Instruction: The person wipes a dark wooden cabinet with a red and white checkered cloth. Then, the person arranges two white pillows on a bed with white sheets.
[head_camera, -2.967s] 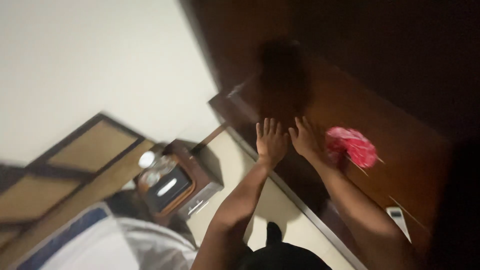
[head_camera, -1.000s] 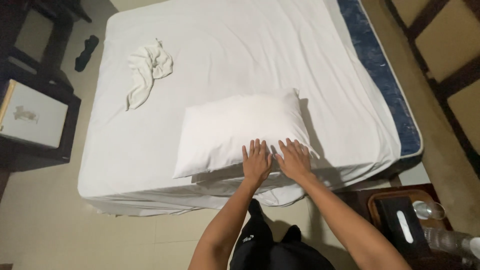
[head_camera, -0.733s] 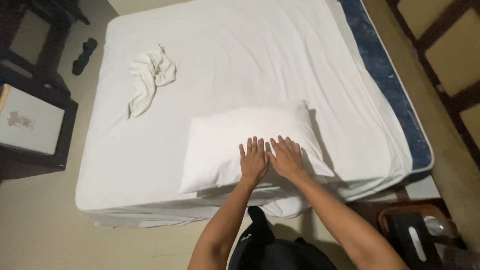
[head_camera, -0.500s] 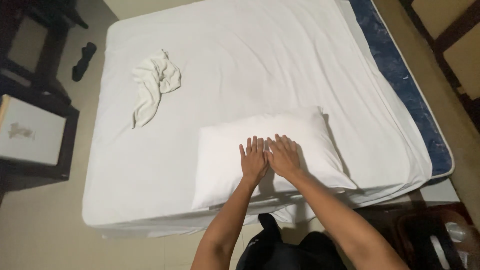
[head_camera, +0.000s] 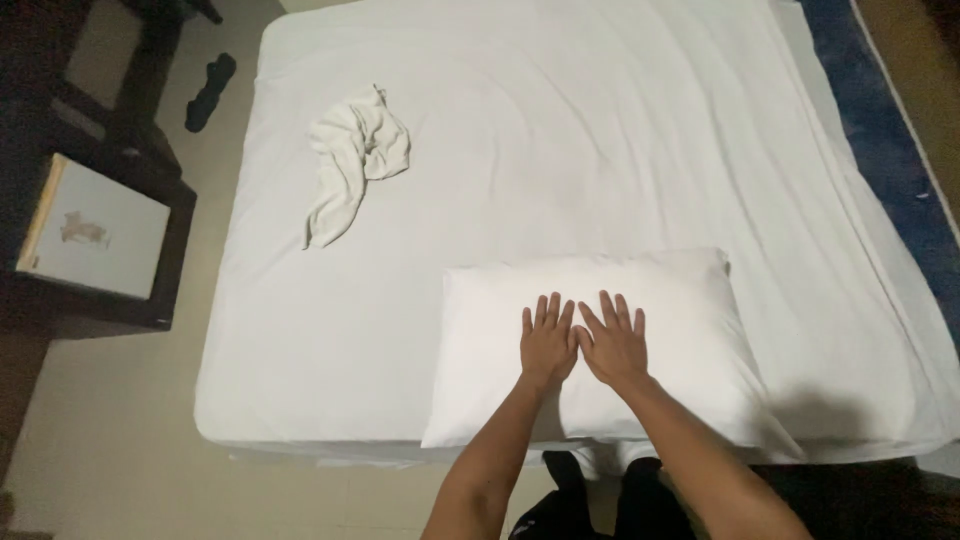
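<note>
Pressing flat: 2 hands (head_camera: 580, 345) atop pillow (head_camera: 690, 330), side by side.

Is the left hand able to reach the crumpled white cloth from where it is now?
Probably not without leaning: the left hand lies flat on the pillow, the cloth far up the sheet. Nothing blocks it.

A plump white pillow (head_camera: 600, 345) lies flat at the bed's near edge.
</note>
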